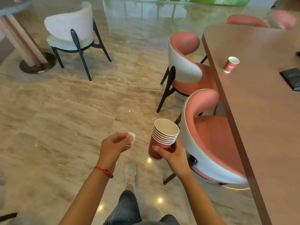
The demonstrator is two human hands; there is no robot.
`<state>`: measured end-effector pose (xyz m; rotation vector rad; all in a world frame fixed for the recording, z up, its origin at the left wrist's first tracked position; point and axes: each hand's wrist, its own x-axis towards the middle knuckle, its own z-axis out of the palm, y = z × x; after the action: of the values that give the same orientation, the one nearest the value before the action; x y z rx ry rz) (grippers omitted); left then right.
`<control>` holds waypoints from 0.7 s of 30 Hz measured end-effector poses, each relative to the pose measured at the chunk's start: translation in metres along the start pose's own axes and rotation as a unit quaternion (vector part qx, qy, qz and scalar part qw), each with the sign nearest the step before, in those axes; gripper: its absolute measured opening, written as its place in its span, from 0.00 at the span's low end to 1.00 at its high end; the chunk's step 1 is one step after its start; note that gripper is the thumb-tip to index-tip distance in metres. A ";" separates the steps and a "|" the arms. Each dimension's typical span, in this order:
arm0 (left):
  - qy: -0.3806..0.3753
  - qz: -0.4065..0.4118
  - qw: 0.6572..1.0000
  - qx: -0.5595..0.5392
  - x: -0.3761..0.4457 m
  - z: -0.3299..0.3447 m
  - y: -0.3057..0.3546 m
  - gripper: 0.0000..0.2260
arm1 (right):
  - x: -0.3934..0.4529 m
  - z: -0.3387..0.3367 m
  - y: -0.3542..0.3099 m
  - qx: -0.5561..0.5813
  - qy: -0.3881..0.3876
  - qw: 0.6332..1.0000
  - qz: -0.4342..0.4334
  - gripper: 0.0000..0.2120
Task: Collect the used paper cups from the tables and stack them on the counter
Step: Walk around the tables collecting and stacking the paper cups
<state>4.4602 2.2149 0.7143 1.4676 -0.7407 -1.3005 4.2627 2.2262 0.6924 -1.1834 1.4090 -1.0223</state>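
My right hand grips a stack of several nested red paper cups, rims up and tilted a little to the left, held above the floor. My left hand pinches a small crumpled white tissue between thumb and fingers, a short way left of the stack. One more red paper cup stands upright and alone on the long brown table, near its left edge, well ahead of my right hand.
Two pink chairs stand along the table's left side, between me and the single cup. A white chair and a round table's pedestal stand at the far left. Dark flat items lie on the table's right. Marble floor stretches ahead.
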 end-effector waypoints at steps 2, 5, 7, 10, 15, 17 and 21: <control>-0.009 -0.001 1.000 -0.005 0.045 0.009 0.014 0.04 | 0.042 0.005 -0.004 0.005 0.012 1.000 0.004 0.32; -0.018 0.002 1.000 -0.005 0.112 0.024 0.042 0.04 | 0.106 0.014 -0.017 0.013 0.035 0.999 0.006 0.31; -0.022 0.006 1.000 -0.003 0.154 0.032 0.061 0.04 | 0.146 0.019 -0.029 0.015 0.052 0.999 0.006 0.30; -0.042 0.009 0.999 0.002 0.211 0.047 0.088 0.07 | 0.204 0.023 -0.046 0.012 0.070 0.997 0.002 0.28; -0.072 -0.009 0.997 0.026 0.288 0.091 0.111 0.06 | 0.276 0.012 -0.062 0.015 0.085 0.996 0.013 0.29; -0.088 -0.020 0.995 0.032 0.314 0.112 0.117 0.05 | 0.303 0.003 -0.064 0.019 0.094 0.995 0.026 0.31; -0.117 -0.022 0.992 0.039 0.373 0.156 0.129 0.05 | 0.369 -0.019 -0.064 0.023 0.125 0.992 0.022 0.29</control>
<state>4.4196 1.7925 0.7171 1.4142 -0.9256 -1.5088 4.2415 1.8518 0.6972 -1.0119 1.5889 -1.1983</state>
